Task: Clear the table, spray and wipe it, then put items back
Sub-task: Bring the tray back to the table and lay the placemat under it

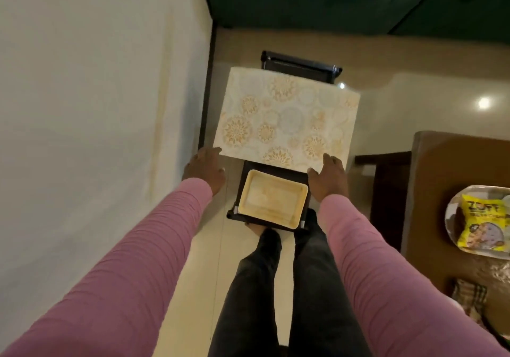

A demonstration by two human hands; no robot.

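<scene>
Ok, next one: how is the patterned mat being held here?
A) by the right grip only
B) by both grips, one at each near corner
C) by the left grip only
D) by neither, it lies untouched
B: the left grip pinches the near left corner of the patterned mat, and the right grip pinches its near right corner.

Wall (82,94) hems small table (276,167) on left; floor strip (386,111) open on right, bounded by brown table (441,174).
</scene>
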